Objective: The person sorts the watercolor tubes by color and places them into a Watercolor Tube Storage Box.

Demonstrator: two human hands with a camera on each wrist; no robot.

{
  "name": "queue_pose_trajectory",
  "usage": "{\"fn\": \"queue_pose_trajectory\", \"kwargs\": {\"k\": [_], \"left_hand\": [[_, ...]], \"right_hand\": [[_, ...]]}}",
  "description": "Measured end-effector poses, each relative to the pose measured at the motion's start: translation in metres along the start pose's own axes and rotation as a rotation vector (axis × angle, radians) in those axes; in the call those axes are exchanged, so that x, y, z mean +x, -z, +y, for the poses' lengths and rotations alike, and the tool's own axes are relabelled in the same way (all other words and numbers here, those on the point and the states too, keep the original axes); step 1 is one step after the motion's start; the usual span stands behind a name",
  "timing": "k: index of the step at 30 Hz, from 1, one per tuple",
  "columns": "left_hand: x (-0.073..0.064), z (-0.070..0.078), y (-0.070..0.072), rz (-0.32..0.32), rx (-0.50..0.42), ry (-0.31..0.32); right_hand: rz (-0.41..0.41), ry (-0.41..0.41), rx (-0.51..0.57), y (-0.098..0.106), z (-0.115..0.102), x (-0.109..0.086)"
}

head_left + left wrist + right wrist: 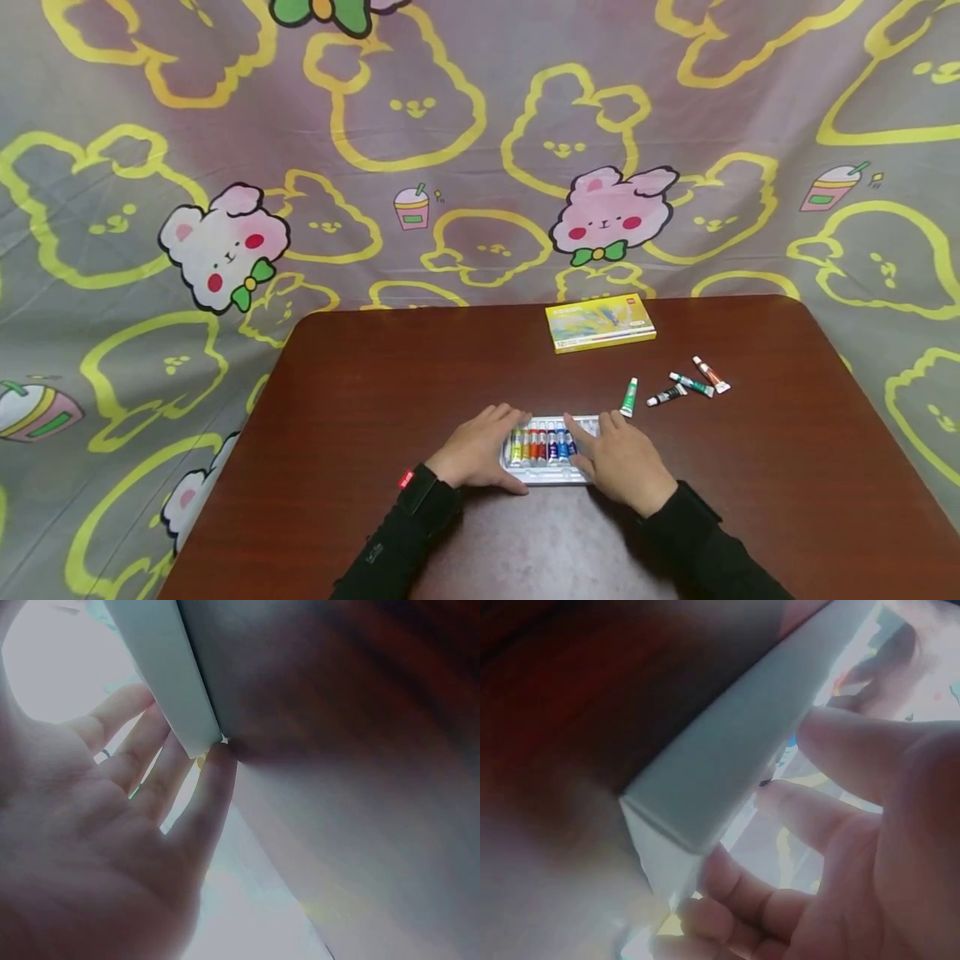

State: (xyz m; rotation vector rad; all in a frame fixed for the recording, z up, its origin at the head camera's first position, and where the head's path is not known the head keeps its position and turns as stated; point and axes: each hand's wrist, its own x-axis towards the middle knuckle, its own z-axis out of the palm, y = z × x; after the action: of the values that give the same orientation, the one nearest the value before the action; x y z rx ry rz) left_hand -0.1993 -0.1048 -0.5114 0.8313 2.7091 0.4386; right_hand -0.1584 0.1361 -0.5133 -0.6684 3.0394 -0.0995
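Note:
A white tray [551, 475] lies on the table, a row of paint tubes [533, 446] in it running from yellow through red to blue. My left hand [480, 447] holds the tray's left end, thumb at the near corner, fingers toward the far one. In the left wrist view its fingers [206, 802] rest against the tray's side wall. Over the tray's right end is my right hand [626, 458]. Its index finger and thumb reach to the far and near ends of the last blue tubes; I cannot tell whether they pinch one.
Past the tray, a green tube [629, 397] lies alone on the brown table [390, 375]. Farther right are a black tube [666, 395], a dark green tube [692, 384] and a reddish-brown tube [710, 375]. A yellow box [600, 323] sits by the back edge, before a patterned cloth [480, 250].

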Motion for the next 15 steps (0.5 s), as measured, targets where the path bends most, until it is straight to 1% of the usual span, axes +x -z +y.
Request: {"fn": "queue_pose_trajectory", "kwargs": {"k": [4, 8, 10, 12, 15], "left_hand": [[0.001, -0.001, -0.001, 0.005, 0.014, -0.007], [0.0, -0.001, -0.001, 0.002, 0.017, -0.005], [0.0, -0.001, -0.001, 0.001, 0.015, -0.001], [0.0, -0.001, -0.002, 0.004, 0.018, -0.002], [0.0, -0.001, -0.002, 0.007, 0.023, -0.004]], "right_hand": [[-0.003, 0.037, 0.037, 0.001, 0.005, 0.001], [-0.031, 0.053, 0.067, 0.003, 0.01, 0.003], [-0.031, 0.049, 0.113, 0.005, 0.015, 0.004], [-0.004, 0.029, 0.175, 0.007, 0.023, 0.006], [0.093, -0.039, 0.249, 0.01, 0.039, 0.007]]}}
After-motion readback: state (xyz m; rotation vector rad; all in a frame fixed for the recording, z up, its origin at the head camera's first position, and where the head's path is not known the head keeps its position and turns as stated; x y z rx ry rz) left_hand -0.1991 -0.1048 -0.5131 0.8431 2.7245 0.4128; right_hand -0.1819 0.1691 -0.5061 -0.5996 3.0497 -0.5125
